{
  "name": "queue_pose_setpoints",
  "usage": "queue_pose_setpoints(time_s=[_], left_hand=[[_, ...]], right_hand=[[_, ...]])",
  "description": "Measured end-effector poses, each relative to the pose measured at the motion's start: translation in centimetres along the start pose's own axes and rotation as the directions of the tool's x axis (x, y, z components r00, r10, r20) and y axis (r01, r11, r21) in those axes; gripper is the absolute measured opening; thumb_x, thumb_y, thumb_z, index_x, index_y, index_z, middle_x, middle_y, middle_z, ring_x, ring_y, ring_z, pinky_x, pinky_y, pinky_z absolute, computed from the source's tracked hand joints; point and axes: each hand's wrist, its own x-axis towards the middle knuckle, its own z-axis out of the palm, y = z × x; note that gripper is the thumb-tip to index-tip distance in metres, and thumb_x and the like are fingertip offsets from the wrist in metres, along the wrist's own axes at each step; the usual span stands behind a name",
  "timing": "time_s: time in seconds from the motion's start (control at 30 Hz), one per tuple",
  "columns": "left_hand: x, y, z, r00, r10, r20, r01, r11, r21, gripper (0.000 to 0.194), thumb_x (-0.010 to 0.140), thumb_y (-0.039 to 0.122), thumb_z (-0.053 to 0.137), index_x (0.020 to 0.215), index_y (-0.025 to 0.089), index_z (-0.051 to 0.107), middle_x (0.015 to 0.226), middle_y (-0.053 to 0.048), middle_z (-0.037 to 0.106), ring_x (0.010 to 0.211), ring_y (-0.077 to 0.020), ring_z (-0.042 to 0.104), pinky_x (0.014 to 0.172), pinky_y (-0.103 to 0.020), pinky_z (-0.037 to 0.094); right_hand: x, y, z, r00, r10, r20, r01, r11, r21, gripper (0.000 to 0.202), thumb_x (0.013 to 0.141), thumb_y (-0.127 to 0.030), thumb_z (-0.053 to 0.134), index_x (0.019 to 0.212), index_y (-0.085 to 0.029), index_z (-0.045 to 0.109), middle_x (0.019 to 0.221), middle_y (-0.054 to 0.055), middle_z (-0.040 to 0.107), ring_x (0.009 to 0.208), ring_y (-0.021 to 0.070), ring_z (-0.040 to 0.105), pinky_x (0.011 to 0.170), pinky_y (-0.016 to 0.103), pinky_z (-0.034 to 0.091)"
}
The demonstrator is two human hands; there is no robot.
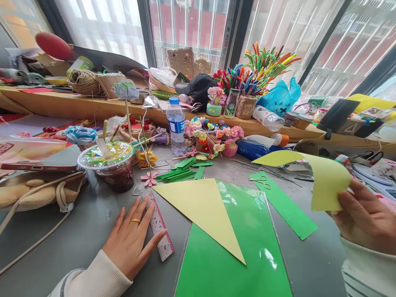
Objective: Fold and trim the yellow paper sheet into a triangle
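My left hand (133, 237) lies flat on the grey table with its fingers spread, the fingertips touching the pink patterned ruler (161, 229). At the right, my right hand (365, 216) pinches a curved strip of yellow paper (329, 179) and holds it up above the table. Between the hands, a folded yellow paper triangle (207, 210) rests on a green sheet in a clear sleeve (235, 268). A green paper strip (291, 210) lies right of the sleeve, with small scissors (262, 181) on its upper end.
A lidded drink cup (108, 167) stands left of centre, near a phone (40, 165). Behind are a water bottle (176, 128), cut green pieces (179, 171) and craft flowers (216, 136). A crowded wooden shelf (198, 117) runs below the windows.
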Motion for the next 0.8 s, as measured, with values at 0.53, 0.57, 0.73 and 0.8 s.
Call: queue_pose_setpoints(time_s=[0.53,0.57,0.73,0.8], left_hand=[[6.5,3.7,-0.8,0.764,0.64,-0.082,-0.645,0.76,-0.077,0.033,0.083,0.007,0.025,0.105,0.012,0.05,0.108,-0.006,0.055,0.099,-0.0176,0.048,0.084,-0.031,0.038],[6.5,3.7,-0.8,0.754,0.648,-0.107,-0.655,0.754,-0.057,0.033,0.083,0.006,0.024,0.102,0.011,0.052,0.105,-0.007,0.057,0.096,-0.0173,0.051,0.082,-0.03,0.039],[6.4,3.1,-2.0,0.708,0.623,-0.333,-0.669,0.743,-0.032,0.03,0.083,0.006,0.028,0.103,0.006,0.05,0.103,-0.01,0.058,0.102,-0.0194,0.047,0.086,-0.031,0.038],[6.3,3.0,-2.8,0.688,0.6,-0.407,-0.68,0.73,-0.073,0.032,0.083,0.007,0.025,0.109,0.004,0.045,0.107,-0.012,0.054,0.108,-0.0213,0.041,0.088,-0.034,0.038]], right_hand=[[-0.5,5.8,3.6,0.937,-0.05,0.345,0.316,0.543,-0.778,0.032,0.072,-0.043,0.041,0.086,-0.018,0.053,0.075,0.008,0.058,0.063,0.0194,0.053,0.057,0.031,0.043],[-0.9,5.7,5.0,0.89,0.083,0.449,0.285,0.666,-0.689,0.029,0.071,-0.042,0.044,0.082,-0.017,0.055,0.075,0.008,0.059,0.065,0.0189,0.054,0.056,0.029,0.044],[-2.1,6.4,10.2,0.744,0.362,0.562,-0.105,0.893,-0.437,0.029,0.065,-0.041,0.053,0.069,-0.013,0.058,0.059,0.004,0.057,0.049,0.0131,0.051,0.041,0.023,0.041],[-2.3,6.6,11.2,0.695,0.392,0.603,-0.167,0.904,-0.395,0.03,0.064,-0.042,0.054,0.064,-0.012,0.059,0.053,0.002,0.056,0.043,0.0106,0.05,0.039,0.022,0.041]])
